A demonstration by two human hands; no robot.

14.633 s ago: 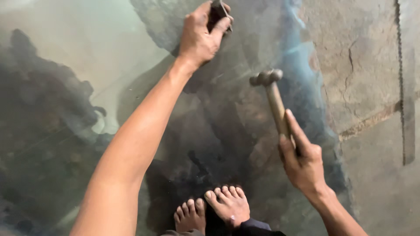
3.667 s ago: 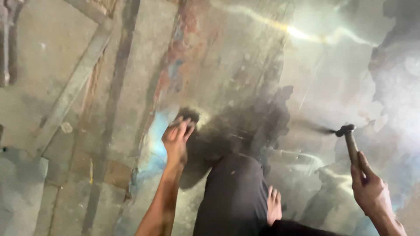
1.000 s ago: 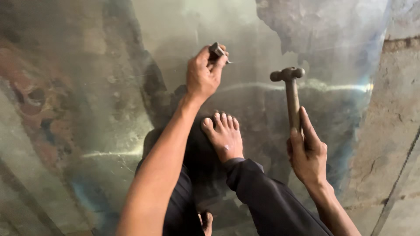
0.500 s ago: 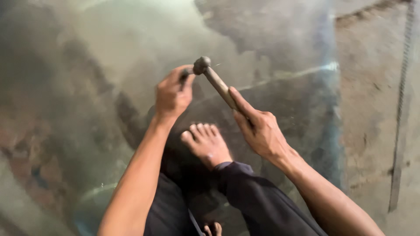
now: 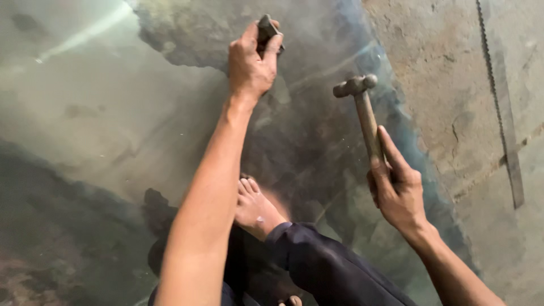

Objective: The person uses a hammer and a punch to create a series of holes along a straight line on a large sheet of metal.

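Shiny scuffed sheet-metal floor [image 5: 113,113]: wooden-handled ball-peen hammer [image 5: 362,107], clamped in right hand [image 5: 396,192], now lifted right of dark chisel [image 5: 265,31] clenched in left hand [image 5: 249,62], off its head since half a second ago.

Underfoot lay a broad sheet of shiny metal [image 5: 113,130], grey-green and smeared, and it threw back blurred, dark reflections across its lower left. A pale streak of light [image 5: 85,34] cut diagonally over its upper left corner. A ragged dark patch [image 5: 187,39] spread along the top, mottled like stain or reflection, hard to tell which. A bluish sheen [image 5: 396,113] followed the sheet's right edge. Beyond that edge was bare concrete floor [image 5: 447,79], rough, brownish-grey and cracked in thin lines. 1 long, narrow metal strip [image 5: 504,119] with a toothed edge lay on the concrete at far right, running top to bottom.
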